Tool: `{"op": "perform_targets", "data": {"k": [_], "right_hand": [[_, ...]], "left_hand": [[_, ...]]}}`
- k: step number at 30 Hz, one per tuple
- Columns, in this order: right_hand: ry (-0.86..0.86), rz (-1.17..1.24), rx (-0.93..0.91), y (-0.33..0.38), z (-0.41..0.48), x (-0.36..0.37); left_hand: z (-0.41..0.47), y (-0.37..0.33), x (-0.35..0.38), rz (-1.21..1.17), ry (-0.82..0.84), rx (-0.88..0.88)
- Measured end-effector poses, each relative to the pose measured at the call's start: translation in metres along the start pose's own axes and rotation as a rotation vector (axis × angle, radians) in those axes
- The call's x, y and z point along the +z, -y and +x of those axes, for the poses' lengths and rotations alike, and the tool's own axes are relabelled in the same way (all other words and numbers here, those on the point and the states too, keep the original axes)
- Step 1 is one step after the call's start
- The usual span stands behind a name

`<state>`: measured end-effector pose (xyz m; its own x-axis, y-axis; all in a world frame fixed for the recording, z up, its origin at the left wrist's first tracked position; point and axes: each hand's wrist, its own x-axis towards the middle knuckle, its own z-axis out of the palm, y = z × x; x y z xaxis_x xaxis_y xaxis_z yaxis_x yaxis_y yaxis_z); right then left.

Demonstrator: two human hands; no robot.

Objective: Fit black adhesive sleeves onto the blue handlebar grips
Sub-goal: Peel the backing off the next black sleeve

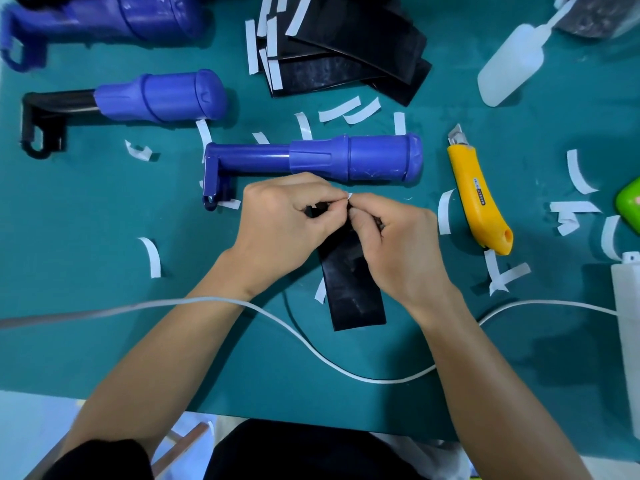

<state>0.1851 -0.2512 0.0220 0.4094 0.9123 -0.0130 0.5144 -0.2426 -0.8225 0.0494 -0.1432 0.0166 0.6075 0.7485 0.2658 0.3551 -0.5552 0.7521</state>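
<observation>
Hands meet near the middle of the teal counter (104, 209). The left hand (287, 216) has a curled grip on the far end of a flat black adhesive sleeve strip (356, 296). The right hand (398, 244) closes its grip in a thumb-and-finger pinch on that same end. A small white backing tab (349, 195) pokes out where the fingertips meet. The strip's near end lies flat on the counter, pointing toward the person.

Just beyond the hands a blue plastic handlebar handle (346, 159) lies on its side, fat end to the right. A second blue handle on a black bar (166, 97) lies further back and left. A pile of black sleeve strips (346, 53) sits at the far edge, and a yellow utility knife (479, 199) lies right of the hands. Curled white paper strips (152, 256) are scattered around, and a white cable (311, 348) crosses both forearms.
</observation>
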Motion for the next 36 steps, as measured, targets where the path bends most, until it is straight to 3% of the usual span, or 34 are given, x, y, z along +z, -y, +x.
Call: {"op": "perform_targets", "data": {"k": [17, 26, 31, 36], "right_hand": [[0.003, 0.097, 0.057, 0.0004, 0.0018, -0.0014], [-0.015, 0.049, 0.025, 0.0047, -0.0007, 0.0013], [-0.001, 0.100, 0.021, 0.0049, -0.0021, -0.0001], [0.009, 0.113, 0.044, 0.0029, -0.0032, 0.0007]], "left_hand": [[0.0054, -0.0049, -0.0072, -0.042, 0.103, -0.091], [-0.0030, -0.0023, -0.0047, 0.236, -0.084, 0.264], [-0.0034, -0.0029, -0.0003, 0.193, -0.126, 0.224], [0.0009, 0.0028, -0.0047, 0.092, -0.008, 0.106]]}}
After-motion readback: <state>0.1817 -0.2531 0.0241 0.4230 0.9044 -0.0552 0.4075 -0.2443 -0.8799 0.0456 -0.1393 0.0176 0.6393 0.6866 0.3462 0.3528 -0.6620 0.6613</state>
